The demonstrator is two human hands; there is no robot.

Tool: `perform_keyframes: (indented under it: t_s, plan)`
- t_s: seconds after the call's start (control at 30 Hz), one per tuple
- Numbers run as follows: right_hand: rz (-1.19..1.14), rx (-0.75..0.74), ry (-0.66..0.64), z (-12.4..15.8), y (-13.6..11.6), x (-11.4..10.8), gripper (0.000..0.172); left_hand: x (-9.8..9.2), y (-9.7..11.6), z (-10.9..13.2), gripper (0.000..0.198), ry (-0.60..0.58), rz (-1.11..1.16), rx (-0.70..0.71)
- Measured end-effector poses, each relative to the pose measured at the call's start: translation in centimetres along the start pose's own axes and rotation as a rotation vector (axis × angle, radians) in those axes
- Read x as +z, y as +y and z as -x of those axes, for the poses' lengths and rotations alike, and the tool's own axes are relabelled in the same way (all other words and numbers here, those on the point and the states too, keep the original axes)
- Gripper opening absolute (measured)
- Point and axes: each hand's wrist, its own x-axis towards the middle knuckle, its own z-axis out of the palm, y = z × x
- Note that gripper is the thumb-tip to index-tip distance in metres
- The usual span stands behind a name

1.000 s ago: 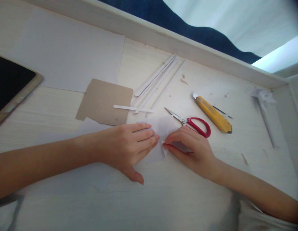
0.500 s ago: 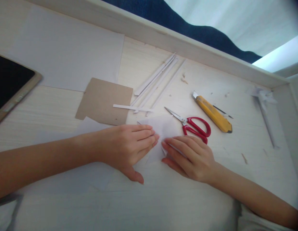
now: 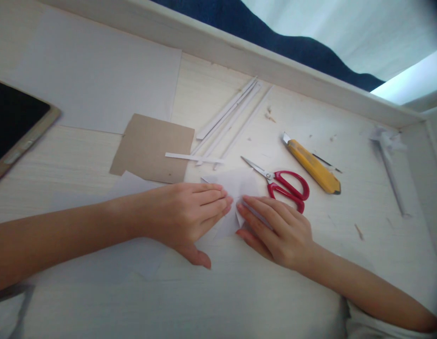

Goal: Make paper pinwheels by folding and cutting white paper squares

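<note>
A small white piece of paper (image 3: 235, 186) lies on the pale wooden desk (image 3: 239, 292). My left hand (image 3: 185, 214) lies flat on its left part, fingers stretched out and pointing right. My right hand (image 3: 274, 228) rests flat on its right part, fingers extended toward the left hand, fingertips nearly meeting. Both hands press the paper down. Red-handled scissors (image 3: 287, 186) lie just beyond my right hand.
A yellow utility knife (image 3: 312, 165) lies right of the scissors. Several white paper strips (image 3: 228, 117) and a brown card square (image 3: 153, 148) sit behind my hands. A large white sheet (image 3: 98, 75) and a tablet (image 3: 13, 125) are at the left. A rolled paper stick (image 3: 391, 165) lies far right.
My right hand went from pinching the paper's edge to lying flat on it, fingers sliding forward. The left hand has stayed in place.
</note>
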Motion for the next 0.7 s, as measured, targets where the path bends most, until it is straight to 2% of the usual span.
perform_keyframes:
  t_s: [0.7]
  plan:
    - [0.065,0.044,-0.045,-0.21,-0.37,0.03,0.039,0.09,-0.06,0.01,0.068,-0.023,-0.008,0.003]
